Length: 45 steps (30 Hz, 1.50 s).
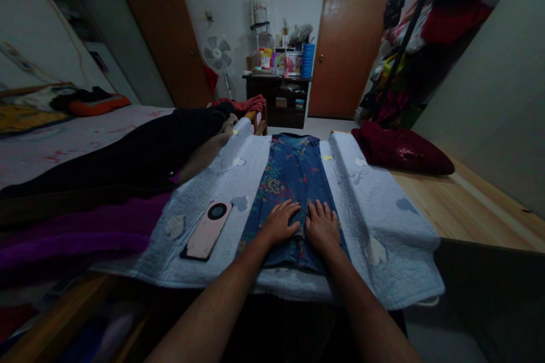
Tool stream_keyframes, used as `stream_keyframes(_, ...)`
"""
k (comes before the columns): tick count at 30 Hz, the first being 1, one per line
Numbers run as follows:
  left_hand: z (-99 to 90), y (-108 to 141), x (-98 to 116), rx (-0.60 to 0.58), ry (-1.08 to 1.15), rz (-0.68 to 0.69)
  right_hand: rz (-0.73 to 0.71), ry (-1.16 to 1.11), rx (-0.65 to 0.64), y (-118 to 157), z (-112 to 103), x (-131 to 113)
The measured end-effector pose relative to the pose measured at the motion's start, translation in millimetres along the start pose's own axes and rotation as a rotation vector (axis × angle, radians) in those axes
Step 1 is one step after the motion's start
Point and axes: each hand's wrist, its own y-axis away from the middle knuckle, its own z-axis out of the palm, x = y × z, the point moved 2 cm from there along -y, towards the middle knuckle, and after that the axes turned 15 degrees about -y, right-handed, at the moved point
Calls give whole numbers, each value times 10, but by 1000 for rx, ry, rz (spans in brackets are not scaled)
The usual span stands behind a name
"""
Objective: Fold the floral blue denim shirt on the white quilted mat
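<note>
A blue garment with a floral pattern (292,167) lies flat and narrow on a pale quilted cloth with heart shapes (353,181). My left hand (281,221) rests palm down on its near part, fingers spread. Beside it, my right hand (322,226) presses flat near the garment's right edge, its fingers also apart. Neither hand grips anything. To the left of the garment, a pink phone with a round black camera ring (208,232) lies on the cloth.
A dark red folded item (402,150) sits on a wooden surface (477,204) at the right. Dark clothes (140,150) and a purple cloth (93,232) lie at the left. Farther back stand a fan (218,54) and a loaded dark shelf (276,102).
</note>
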Motion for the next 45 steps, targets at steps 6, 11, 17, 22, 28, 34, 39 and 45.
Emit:
stream_keyframes(6,-9,4,5,-7,3,-2,14,-2,-7,28,-25,-8)
stream_keyframes(11,-5,2,5,-6,-1,-3,-12,4,18,41,-26,3)
stream_keyframes(17,13,-2,-6,-7,1,-2,-62,12,13,25,-13,17)
stream_keyframes(22,8,0,-6,0,2,1,-120,-34,-42,20,-22,30)
stream_keyframes(28,-2,-1,-1,-5,6,2,-124,-52,-43,29,-18,44)
stream_keyframes(34,-3,1,1,-8,2,-6,-126,-47,-63,52,-20,50)
stream_keyframes(39,-4,0,6,-18,2,-9,-141,-36,-75,95,-11,78)
stream_keyframes(45,0,-7,4,-5,3,-2,-175,-32,-44,175,-15,100)
